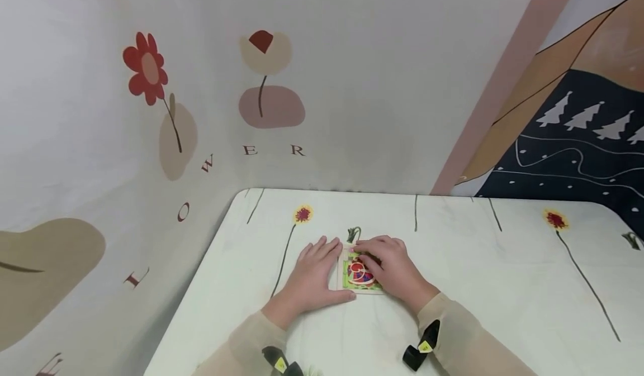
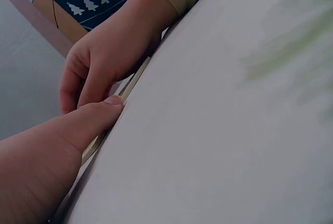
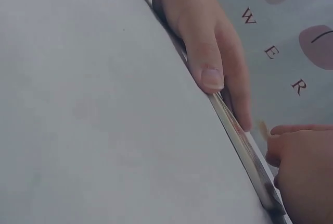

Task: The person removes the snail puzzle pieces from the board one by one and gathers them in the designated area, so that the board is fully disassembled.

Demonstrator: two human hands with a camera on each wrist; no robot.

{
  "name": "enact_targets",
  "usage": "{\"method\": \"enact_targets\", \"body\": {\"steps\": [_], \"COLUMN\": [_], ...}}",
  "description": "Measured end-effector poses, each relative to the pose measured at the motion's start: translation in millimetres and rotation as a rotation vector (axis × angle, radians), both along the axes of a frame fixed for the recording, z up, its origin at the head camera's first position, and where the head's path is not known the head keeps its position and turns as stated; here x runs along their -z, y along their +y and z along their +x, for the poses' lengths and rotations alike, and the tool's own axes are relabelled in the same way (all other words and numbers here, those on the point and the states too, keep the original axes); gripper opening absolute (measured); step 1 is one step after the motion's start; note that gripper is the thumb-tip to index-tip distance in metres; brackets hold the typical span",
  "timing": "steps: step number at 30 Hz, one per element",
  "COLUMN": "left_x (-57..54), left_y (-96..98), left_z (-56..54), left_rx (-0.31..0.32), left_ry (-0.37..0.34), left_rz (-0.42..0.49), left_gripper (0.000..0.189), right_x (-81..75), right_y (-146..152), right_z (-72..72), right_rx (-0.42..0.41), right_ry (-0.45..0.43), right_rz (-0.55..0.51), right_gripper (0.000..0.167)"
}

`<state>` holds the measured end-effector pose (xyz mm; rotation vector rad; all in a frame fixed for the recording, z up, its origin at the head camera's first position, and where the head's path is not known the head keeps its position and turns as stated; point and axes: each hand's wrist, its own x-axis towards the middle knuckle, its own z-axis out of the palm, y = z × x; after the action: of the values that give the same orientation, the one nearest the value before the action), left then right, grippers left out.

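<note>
A small wooden puzzle board [image 1: 365,291] with a colourful picture on a green ground lies flat on the table. My left hand [image 1: 316,278] frames its left side with straight fingers. Its index fingertip is by the far left corner, and the thumb [image 2: 101,117] presses the near edge. Over the right part of the board is my right hand [image 1: 394,267], bent at the fingers. In the right wrist view its fingertips pinch a small pale puzzle piece [image 3: 264,129] above the far end of the board. The right hand hides the board's right side.
The table [image 1: 503,286] has a white flower-printed cover. Behind it hangs a light printed cloth [image 1: 362,85] with flowers and letters. A dark panel with white trees [image 1: 578,136] stands at the right. Both sleeves carry black wrist straps [image 1: 425,345].
</note>
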<state>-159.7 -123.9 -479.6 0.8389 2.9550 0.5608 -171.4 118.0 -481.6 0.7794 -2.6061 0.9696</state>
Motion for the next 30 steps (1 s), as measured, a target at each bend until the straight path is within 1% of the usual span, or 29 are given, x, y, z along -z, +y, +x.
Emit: {"method": "enact_targets", "body": {"steps": [4, 7, 11, 16, 20, 25, 30], "left_x": [-0.3, -1.5, -3.7, -3.4, -3.0, -2.3, -1.2], "left_y": [0.5, 1.3, 2.6, 2.8, 2.4, 1.3, 1.5], "left_z": [-0.6, -1.3, -1.0, 0.0, -0.1, -1.7, -1.6], "left_rx": [-0.004, -0.001, 0.001, -0.006, -0.002, -0.004, 0.001], "left_ry": [0.006, 0.005, 0.002, -0.008, -0.011, -0.003, -0.001], "left_rz": [-0.019, -0.021, -0.02, -0.02, -0.016, -0.014, -0.015], "left_gripper": [0.113, 0.114, 0.113, 0.112, 0.112, 0.112, 0.112], "right_x": [0.2, -0.4, -0.8, 2.2, 1.9, 0.8, -0.2], "right_y": [11, 22, 38, 57, 69, 78, 81], "right_z": [-0.4, 0.8, 4.1, 8.7, 12.2, 13.1, 15.7], "right_rx": [-0.008, 0.007, 0.035, 0.071, 0.115, 0.172, 0.189], "right_ry": [-0.014, -0.021, -0.022, -0.003, 0.002, -0.044, -0.075], "right_rz": [0.008, 0.006, -0.001, 0.008, 0.027, 0.048, 0.078], "right_gripper": [0.031, 0.03, 0.031, 0.033, 0.034, 0.034, 0.034]}}
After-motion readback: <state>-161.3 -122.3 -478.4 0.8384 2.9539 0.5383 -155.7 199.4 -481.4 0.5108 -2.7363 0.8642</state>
